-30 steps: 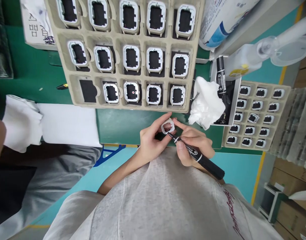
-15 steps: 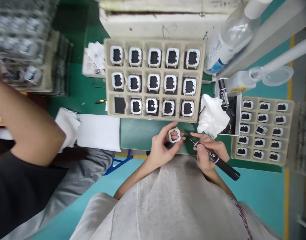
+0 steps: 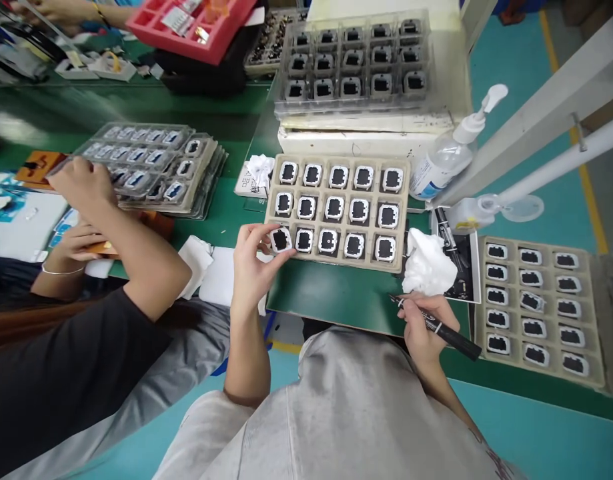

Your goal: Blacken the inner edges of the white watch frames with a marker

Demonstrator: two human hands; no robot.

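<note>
Left hand [image 3: 255,263]: thumb and forefinger clamped on the rim of a white watch-case frame [image 3: 289,238], at the near-left corner pocket of the beige moulded tray [image 3: 403,227]; could not tell whether it touched the pocket floor. Neighbouring frames sat just right of the thumb. Tray's near edge ran rightward from the thumb; nearer still, a strip of green tabletop [image 3: 331,293] gave room between the hands, ending at the table edge.

Right hand [image 3: 426,327]: fingers closed around a black marker [image 3: 439,328], tip out over the tabletop.

Pose: left forearm rose steeply from the body, thumb on the near side of the frame. Right hand sat lower, marker slanting across it, butt end past the palm.

Farther out: crumpled white tissue [image 3: 429,263] just beyond the right fingers; second beige tray [image 3: 551,307] to their right; white cloth [image 3: 221,283] left of the left wrist.
</note>
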